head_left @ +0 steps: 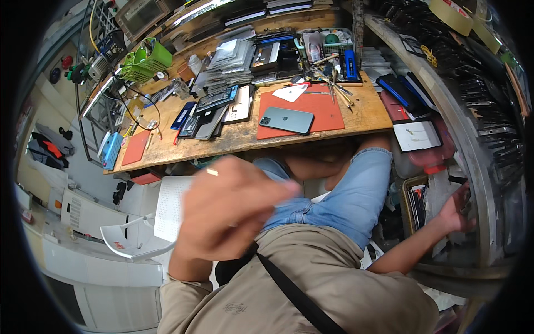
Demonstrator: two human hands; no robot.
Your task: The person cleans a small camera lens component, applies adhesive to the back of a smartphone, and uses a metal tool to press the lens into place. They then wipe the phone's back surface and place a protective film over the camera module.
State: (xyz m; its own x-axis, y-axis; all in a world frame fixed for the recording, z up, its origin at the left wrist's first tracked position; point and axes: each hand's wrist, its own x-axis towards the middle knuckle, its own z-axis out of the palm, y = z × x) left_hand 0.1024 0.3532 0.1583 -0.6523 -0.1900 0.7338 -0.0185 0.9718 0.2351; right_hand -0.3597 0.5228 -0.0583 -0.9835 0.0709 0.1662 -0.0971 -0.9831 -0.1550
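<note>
My left hand (228, 206) is raised in front of my body, blurred by motion. Its fingers are curled in, so whatever they may hold is hidden; a small pale band shows near a knuckle. Off to the right, my right hand (457, 211) is beside the metal shelf frame (485, 183), fingers apart and nothing seen in them. Whether it touches the frame I cannot tell. Neither hand is on the green-grey smartphone (289, 120), which lies back up on a red mat (328, 114) on the workbench, with a white card (290, 92) behind it.
The wooden workbench (367, 117) carries stacked phone parts (231, 61), screens (217, 100), tweezers and brushes (339, 92), and a green basket (146, 61). At right are a bin (411, 206) and shelves of dark parts (484, 106). A white chair (130, 236) stands left.
</note>
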